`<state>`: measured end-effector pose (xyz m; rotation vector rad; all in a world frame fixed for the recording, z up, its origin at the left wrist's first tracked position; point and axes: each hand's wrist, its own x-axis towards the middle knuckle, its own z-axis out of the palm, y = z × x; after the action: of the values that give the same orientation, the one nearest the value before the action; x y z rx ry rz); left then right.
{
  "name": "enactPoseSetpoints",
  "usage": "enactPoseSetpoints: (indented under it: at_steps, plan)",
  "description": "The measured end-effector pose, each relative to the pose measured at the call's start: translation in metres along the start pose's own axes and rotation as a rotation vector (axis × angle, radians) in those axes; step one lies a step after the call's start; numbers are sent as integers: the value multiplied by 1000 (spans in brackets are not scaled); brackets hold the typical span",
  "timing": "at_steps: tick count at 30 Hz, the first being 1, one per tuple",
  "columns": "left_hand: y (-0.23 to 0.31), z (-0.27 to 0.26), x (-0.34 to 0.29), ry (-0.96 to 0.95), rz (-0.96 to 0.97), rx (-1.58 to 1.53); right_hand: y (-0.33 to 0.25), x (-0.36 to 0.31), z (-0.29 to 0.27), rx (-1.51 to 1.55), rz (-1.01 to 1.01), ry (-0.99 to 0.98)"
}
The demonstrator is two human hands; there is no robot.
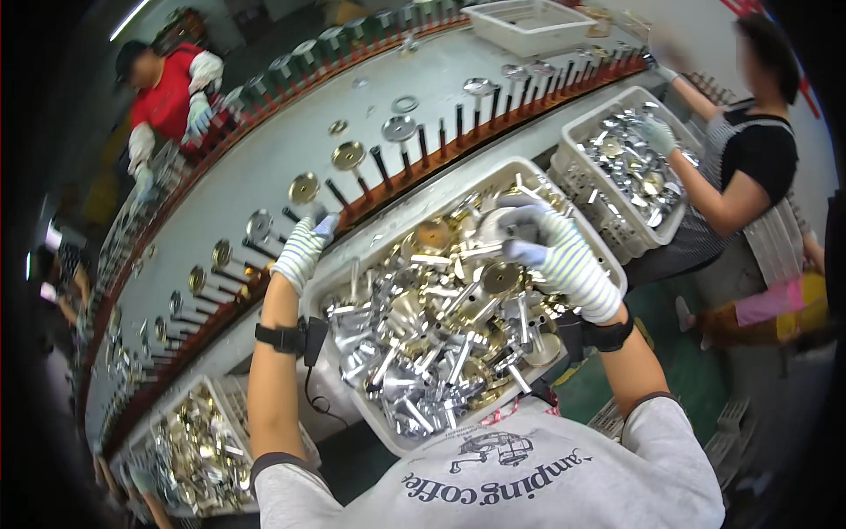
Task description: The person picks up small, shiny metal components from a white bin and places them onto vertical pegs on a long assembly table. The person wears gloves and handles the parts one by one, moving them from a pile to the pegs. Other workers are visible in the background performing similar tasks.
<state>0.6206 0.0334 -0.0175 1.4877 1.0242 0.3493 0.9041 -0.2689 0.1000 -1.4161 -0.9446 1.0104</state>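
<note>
Both hands wear striped white gloves with blue-grey fingertips. My left hand is raised beside the rack of upright black pegs, its fingers pressed together; what they hold, if anything, is hidden. Over the far right part of a white plastic bin, my right hand has its thumb and fingers curled round a silver metal disc part. Shiny silver and brass-coloured disc parts with short tubular stems fill the bin in a jumbled heap. A brass-coloured disc stands on a peg just beyond my left hand.
A long curved grey table carries pegs along both edges, several topped with discs. To the right, a person in dark clothes works over another bin. Someone in red stands across the table. Another full bin is at lower left.
</note>
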Motion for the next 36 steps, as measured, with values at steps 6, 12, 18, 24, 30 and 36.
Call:
enactPoseSetpoints:
  at_steps: [6,12,18,24,30,36]
  plan:
    - [35,-4,-168,140,89,-118,14,-1,3,334,121,17]
    - [-78,22,-251,669,126,-83,45,-31,32,433,90,139]
    - [-142,101,-264,583,65,-486,34,-55,55,485,111,228]
    - [-110,114,-257,508,-34,-701,31,-69,85,463,-71,376]
    - [-132,92,-263,532,-82,-223,27,-71,134,-24,-470,333]
    - [-86,47,-271,398,240,130,36,-65,184,-342,-713,85]
